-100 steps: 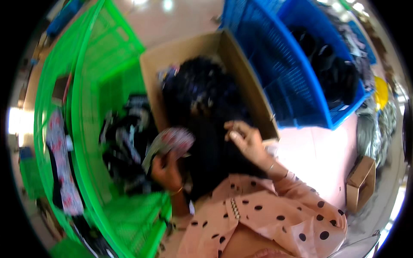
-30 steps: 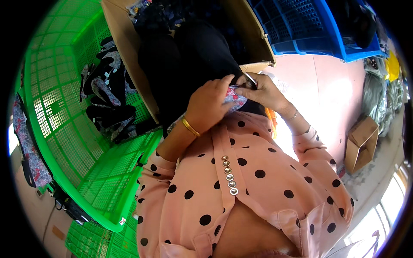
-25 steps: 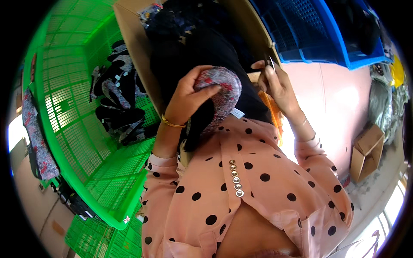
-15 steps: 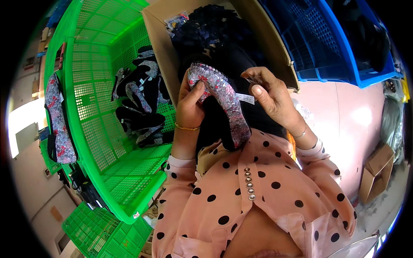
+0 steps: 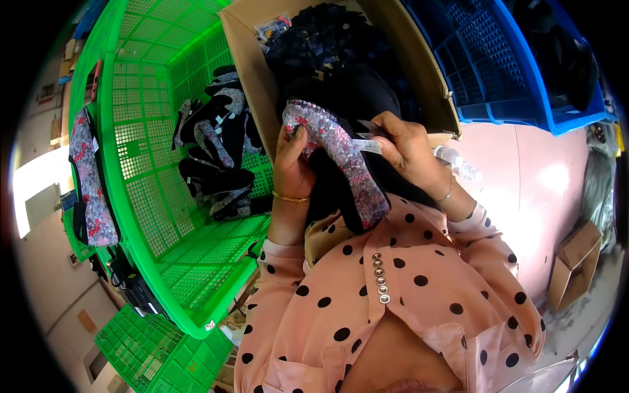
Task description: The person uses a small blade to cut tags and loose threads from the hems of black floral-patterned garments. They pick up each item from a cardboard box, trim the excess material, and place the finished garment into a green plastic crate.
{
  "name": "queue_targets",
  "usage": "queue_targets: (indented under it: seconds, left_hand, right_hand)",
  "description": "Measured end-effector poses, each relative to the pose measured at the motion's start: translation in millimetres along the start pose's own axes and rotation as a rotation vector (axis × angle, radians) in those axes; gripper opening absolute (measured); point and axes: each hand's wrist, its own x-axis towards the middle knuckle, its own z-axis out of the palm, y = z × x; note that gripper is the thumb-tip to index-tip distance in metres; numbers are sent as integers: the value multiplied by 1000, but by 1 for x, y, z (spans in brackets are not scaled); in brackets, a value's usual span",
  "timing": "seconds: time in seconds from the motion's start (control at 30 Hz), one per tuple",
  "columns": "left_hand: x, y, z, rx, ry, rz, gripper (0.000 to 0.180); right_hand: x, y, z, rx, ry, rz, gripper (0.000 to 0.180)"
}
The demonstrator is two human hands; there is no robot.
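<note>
Head view: the left hand point(image 5: 291, 171) grips a floral-patterned fabric piece point(image 5: 341, 154) above the cardboard box point(image 5: 419, 72); the right hand point(image 5: 409, 147) pinches its white tag point(image 5: 368, 145) with small snips. A careless cut could nick the fabric.

One head-worn fisheye camera looks steeply down from close above the person's chest, facing forward over the green crate point(image 5: 151, 170) and cardboard box point(image 5: 419, 72).

Green crate point(image 5: 164, 216) w/ dark garments point(image 5: 219, 157); blue crates point(image 5: 504, 72); small carton point(image 5: 576, 262).
</note>
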Motion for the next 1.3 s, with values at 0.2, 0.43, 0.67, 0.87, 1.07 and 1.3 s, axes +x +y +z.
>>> queue_targets:
  seconds: [0.2, 0.43, 0.67, 0.87, 1.07, 1.3]
  left_hand:
    - [-1, -4, -3, -85, -37, -22, 43]
    - [-2, -12, -5, -64, -36, -41, 44]
    - [-6, -18, -23, -138, -68, -77, 40]
    - [-5, -16, -24, -162, -77, -34, 37]
    - [-9, 2, -33, -263, 282, -45, 32]
    - [-100, -16, -43, 142, 325, -340, 37]
  right_hand:
    - [6, 1, 13, 224, -3, -15, 34]
    - [15, -23, 21, 441, 89, 18, 23]
    - [24, -10, -4, 989, 148, 168, 16]
    - [13, 14, 6, 507, 248, 227, 36]
    - [-30, 24, -13, 569, 225, 583, 49]
    - [-65, 31, -29, 562, 373, 629, 51]
